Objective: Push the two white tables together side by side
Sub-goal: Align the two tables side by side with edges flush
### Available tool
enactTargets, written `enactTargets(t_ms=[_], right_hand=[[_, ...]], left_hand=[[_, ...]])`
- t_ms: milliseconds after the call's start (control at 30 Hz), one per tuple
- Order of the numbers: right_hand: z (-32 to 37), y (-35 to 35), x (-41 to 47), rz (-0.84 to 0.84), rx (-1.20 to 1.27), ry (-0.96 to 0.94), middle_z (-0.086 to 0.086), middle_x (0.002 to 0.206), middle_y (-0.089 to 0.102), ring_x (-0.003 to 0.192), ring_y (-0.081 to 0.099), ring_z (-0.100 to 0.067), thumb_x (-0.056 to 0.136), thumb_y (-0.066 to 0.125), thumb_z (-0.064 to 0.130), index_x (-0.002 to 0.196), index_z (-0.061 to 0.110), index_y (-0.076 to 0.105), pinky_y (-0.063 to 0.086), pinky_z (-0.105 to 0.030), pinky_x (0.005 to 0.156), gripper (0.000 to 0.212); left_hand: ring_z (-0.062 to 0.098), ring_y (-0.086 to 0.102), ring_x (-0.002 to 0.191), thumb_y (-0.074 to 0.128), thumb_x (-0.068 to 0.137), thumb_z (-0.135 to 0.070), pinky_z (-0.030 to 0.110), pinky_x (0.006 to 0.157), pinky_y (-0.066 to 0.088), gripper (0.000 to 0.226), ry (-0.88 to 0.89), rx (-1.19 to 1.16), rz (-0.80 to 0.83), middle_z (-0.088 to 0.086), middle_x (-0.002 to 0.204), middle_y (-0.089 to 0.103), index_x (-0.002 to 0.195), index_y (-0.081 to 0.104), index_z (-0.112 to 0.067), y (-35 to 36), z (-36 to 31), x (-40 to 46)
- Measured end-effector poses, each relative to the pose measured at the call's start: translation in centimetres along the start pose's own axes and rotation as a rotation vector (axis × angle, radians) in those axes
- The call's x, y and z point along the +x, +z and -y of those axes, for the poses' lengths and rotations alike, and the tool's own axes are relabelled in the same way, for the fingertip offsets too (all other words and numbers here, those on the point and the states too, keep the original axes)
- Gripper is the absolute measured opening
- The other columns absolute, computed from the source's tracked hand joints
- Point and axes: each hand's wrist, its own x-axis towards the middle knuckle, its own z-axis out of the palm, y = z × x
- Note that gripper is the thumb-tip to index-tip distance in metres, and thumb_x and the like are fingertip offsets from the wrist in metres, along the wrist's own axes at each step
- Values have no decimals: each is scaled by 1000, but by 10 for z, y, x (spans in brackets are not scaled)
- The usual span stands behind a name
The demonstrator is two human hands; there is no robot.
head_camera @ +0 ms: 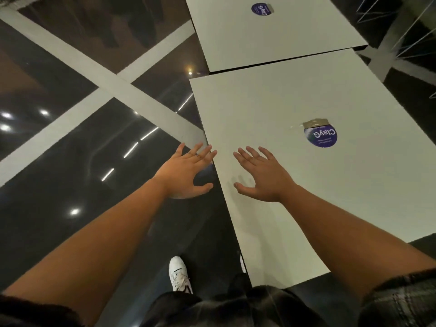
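Observation:
Two white square tables fill the right half of the view. The near table (271,109) lies in front of me and the far table (236,36) stands beyond it; a thin dark gap separates their facing edges, and they are slightly offset sideways. Each carries a round blue sticker. My left hand (186,173) hovers open, fingers spread, over the near table's left edge, its fingertips just above that edge. My right hand (262,175) is open above the near tabletop, casting a faint shadow, and holds nothing.
The floor (82,161) is glossy dark tile with broad white bands crossing in an X at the left. My white shoe (179,274) stands beside the near table's left edge. Thin metal chair or table legs (401,27) show at the upper right.

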Motion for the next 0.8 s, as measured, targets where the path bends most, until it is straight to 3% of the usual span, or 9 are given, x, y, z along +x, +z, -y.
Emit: enactTargets(t_ms=[200, 400, 567, 800], right_hand=[[45, -5, 36, -68, -19, 126, 0, 170, 21, 158, 14, -20, 95, 30, 74, 165, 24, 19, -11, -37, 123, 86], [72, -10, 79, -54, 2, 190, 2, 172, 13, 159, 6, -18, 96, 26, 74, 165, 26, 10, -2, -45, 128, 86], [64, -11, 126, -42, 18, 242, 1, 173, 9, 159, 3, -19, 98, 28, 72, 165, 25, 7, 2, -48, 128, 85], [25, -9, 211, -70, 96, 330, 2, 172, 10, 159, 4, -19, 97, 24, 73, 166, 26, 10, -9, -41, 126, 84]], left_hand=[[21, -8, 160, 35, 94, -75, 60, 127, -5, 94, 141, 47, -9, -4, 173, -2, 165, -7, -32, -19, 78, -8], [21, -10, 159, 34, 95, -73, 59, 128, -6, 93, 183, 104, 5, -3, 174, -6, 166, -6, -28, -45, 135, 6], [21, -12, 159, 34, 96, -72, 58, 128, -7, 92, 206, 142, 36, -4, 173, -8, 166, -8, -29, -59, 182, 45], [20, -15, 158, 33, 98, -71, 55, 127, -10, 89, 245, 227, 94, -6, 172, -9, 165, -11, -32, -86, 251, 125]])
